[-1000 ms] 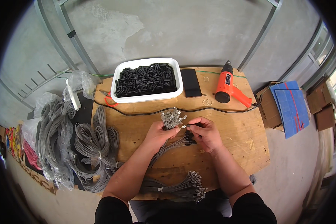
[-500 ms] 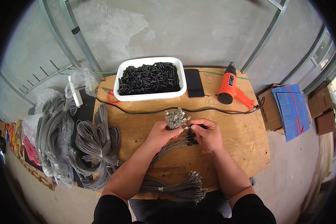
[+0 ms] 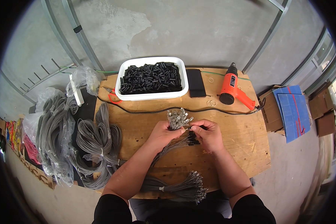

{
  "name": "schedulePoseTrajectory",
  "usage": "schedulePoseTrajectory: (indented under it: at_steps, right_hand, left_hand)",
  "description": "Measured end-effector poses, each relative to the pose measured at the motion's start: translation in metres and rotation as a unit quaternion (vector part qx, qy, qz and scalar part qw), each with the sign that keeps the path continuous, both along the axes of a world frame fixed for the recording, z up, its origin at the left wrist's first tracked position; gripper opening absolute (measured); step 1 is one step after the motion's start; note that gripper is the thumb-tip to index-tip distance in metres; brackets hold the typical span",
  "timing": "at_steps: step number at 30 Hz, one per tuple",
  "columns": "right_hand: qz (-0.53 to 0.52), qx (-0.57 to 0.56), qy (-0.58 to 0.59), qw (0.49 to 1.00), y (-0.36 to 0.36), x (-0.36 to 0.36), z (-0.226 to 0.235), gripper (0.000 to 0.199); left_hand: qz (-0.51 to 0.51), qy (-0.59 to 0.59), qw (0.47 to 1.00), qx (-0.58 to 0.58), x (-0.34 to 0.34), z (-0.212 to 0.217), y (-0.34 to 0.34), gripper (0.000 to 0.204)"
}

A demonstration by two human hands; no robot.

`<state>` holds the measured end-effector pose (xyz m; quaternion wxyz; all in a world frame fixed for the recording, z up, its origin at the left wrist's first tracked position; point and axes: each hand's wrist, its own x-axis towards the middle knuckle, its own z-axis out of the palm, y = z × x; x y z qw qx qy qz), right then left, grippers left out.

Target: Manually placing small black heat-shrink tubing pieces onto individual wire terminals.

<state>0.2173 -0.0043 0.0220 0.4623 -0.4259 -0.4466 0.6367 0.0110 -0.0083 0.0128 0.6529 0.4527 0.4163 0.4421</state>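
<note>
1. Head view shows me both forearms coming in from the lower edge over a wooden worktop [image 3: 246,149].
2. I see my left hand [image 3: 163,133] closed around a bundle of grey wires [image 3: 177,118], their metal-tipped ends fanned upward, I judge so that single ends are easy to pick out.
3. My right hand [image 3: 209,134] is pinched narrow on something small at the bundle; what it grips I cannot tell.
4. A few black sleeves [image 3: 193,141] already sit on wires between my hands.
5. The white tub [image 3: 149,96] of black tube pieces [image 3: 150,77] stands just beyond, likely kept within reach.
6. An orange heat gun [image 3: 233,89] lies to the right, a dark phone [image 3: 196,83] beside the tub.
7. A finished-looking tied bundle [image 3: 183,186] rests near my body; grey wire coils [image 3: 97,149] lie at the left edge.
</note>
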Motion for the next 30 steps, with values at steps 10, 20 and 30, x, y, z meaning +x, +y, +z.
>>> schedulePoseTrajectory:
  at_steps: [10, 20, 30]
  right_hand:
    - [0.001, -0.046, 0.092, 0.995, 0.006, 0.008, 0.001, 0.013]
    - [0.068, -0.156, 0.192, 0.967, 0.010, 0.013, -0.003, 0.017]
    - [0.084, -0.153, 0.169, 0.970, 0.009, 0.012, -0.004, 0.016]
  left_hand:
    - [0.004, 0.009, 1.000, -0.029, -0.001, -0.002, 0.001, 0.014]
    - [-0.002, 0.019, 1.000, -0.016, 0.000, -0.001, 0.000, 0.013]
    - [-0.001, 0.008, 1.000, -0.017, 0.001, 0.001, -0.001, 0.012]
